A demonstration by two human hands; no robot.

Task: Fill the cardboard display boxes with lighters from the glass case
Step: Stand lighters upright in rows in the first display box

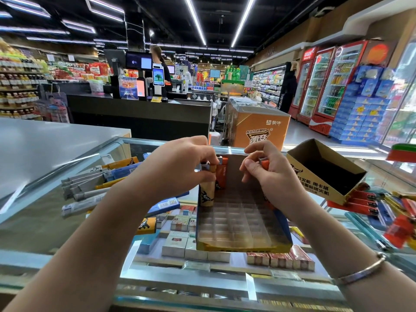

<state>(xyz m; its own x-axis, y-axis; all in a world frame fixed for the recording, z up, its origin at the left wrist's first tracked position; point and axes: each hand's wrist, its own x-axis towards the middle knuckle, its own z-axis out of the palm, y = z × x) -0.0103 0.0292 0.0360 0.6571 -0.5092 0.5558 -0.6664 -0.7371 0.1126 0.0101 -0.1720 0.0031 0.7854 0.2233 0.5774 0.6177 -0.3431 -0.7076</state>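
A cardboard display box [243, 242] with a clear slotted insert lies on the glass case [74, 167] in front of me. My left hand [177, 163] pinches the top of a tan lighter [206, 194] standing in the box's far left corner, beside an orange lighter [221, 174]. At the box's far right side, my right hand [270, 174] grips another orange lighter [265, 164]. A second cardboard display box [324, 174] sits tilted at the right, with nothing visible inside. It rests on loose red and orange lighters [358, 201].
Stacks of flat packets [90, 188] lie on the glass at the left. Cigarette packs [180, 242] show under the glass. A grey counter [45, 140] stands far left. Beyond are a checkout desk [139, 111], an orange freezer [258, 124] and drink fridges [322, 86]. People stand in the distance.
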